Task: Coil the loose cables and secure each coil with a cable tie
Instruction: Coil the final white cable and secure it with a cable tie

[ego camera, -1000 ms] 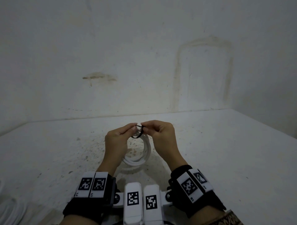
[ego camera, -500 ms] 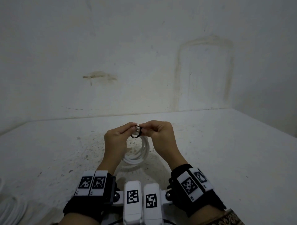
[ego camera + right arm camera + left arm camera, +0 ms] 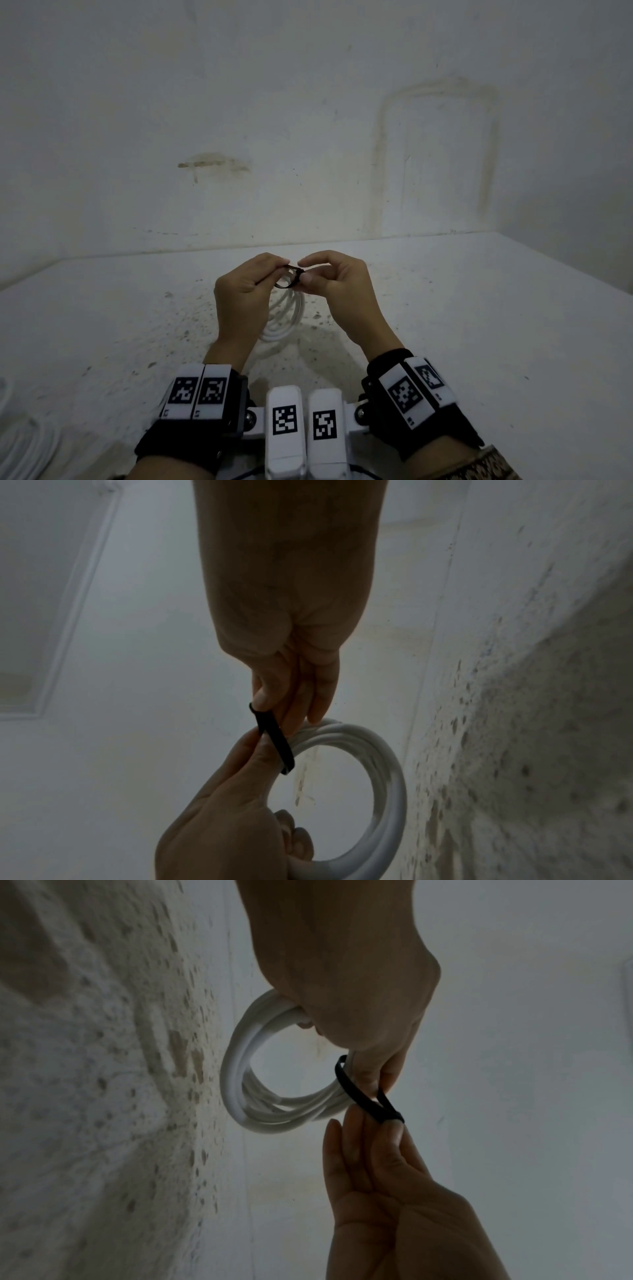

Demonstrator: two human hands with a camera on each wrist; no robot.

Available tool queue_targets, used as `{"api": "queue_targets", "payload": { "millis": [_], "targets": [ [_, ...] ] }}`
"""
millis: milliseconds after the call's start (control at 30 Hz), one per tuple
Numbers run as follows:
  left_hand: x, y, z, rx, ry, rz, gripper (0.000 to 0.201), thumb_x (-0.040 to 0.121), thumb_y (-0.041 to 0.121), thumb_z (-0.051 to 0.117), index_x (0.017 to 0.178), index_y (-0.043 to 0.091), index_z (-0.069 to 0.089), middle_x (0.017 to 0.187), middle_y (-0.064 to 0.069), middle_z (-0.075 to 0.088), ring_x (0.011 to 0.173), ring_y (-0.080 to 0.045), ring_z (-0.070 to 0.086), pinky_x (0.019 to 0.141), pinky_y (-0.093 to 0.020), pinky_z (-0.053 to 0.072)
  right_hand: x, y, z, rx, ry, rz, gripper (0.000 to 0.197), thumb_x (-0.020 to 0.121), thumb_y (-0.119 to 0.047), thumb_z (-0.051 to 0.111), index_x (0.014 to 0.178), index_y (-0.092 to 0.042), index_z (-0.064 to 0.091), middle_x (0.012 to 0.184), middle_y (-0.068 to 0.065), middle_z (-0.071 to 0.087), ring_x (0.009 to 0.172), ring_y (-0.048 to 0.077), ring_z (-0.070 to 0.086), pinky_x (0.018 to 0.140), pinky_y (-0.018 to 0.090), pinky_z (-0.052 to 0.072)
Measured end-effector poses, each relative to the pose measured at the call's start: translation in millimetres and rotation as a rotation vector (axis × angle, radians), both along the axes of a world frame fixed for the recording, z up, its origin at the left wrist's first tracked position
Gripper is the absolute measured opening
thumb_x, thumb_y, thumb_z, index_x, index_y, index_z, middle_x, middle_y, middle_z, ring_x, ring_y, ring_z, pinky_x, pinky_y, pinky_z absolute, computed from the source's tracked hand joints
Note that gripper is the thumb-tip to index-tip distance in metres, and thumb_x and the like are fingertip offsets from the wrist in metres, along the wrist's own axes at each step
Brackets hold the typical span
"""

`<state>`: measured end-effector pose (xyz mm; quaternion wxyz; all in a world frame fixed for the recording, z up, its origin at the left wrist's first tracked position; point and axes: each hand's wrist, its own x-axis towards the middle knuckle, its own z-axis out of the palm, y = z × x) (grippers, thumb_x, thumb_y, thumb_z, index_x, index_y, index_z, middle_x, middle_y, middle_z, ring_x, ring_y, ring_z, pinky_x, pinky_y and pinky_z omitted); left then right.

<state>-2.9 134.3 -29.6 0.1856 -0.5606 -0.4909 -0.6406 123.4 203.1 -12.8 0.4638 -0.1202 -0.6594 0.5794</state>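
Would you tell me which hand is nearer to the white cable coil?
Left. The left hand grips the white cable coil itself; the right hand, beside its top, pinches the black tie.

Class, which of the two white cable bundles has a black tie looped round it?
The coil gripped in the left hand; the right hand pinches the black cable tie round it. The other bundle lies at the near-left edge, no tie visible.

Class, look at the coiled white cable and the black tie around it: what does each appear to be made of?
White cable coil: likely a plastic or rubber jacket, smooth with a soft sheen, bending in even loops. Black cable tie: a thin, flat, matte band, flexing around the bundle; possibly plastic or fabric, the look leaves it open.
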Motion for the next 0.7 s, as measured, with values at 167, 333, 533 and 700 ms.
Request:
{"api": "queue_targets", "payload": {
  "millis": [167,333,533,700],
  "targets": [
    [-6.0,1.7,-3.4,0.030,0.064,0.051,0.017,0.080,-0.004,0.063,0.088,0.006,0.073,0.085,0.002,0.070,0.082,0.007,0.063,0.078,-0.010,0.049,1.6,-1.4,1.6,0.008,0.009,0.061,0.028,0.079,0.019,0.057,0.073,-0.005,0.067,0.070,0.008,0.070,0.069,0.022,0.068,0.076,0.037,0.059],
    [-11.3,3.7,-4.7,0.029,0.115,0.062,0.012,0.079,0.000,0.065,0.087,0.001,0.074,0.089,0.011,0.068,0.083,0.008,0.062,0.077,-0.012,0.051,4.9,0.8,3.6,0.004,-0.003,0.098,0.030,0.079,0.022,0.055,0.073,-0.006,0.066,0.071,0.011,0.068,0.066,0.019,0.068,0.073,0.032,0.059],
    [-14.1,-0.2,-3.8,0.028,0.205,0.100,0.018,0.084,0.015,0.062,0.087,0.003,0.075,0.088,-0.002,0.071,0.074,-0.013,0.065,0.069,-0.025,0.055,5.0,-1.1,4.3,0.012,0.011,0.094,0.033,0.080,0.023,0.053,0.071,-0.007,0.064,0.065,0.006,0.068,0.062,0.016,0.068,0.068,0.026,0.058],
    [-13.6,-0.2,-3.0,0.062,0.251,0.173,0.014,0.084,0.011,0.064,0.088,0.004,0.075,0.090,-0.003,0.071,0.074,-0.011,0.063,0.066,-0.025,0.054,6.0,-3.0,4.3,-0.018,0.046,0.124,0.031,0.081,0.021,0.053,0.072,-0.006,0.065,0.065,0.003,0.070,0.064,0.017,0.069,0.068,0.026,0.058]
  ]
}}
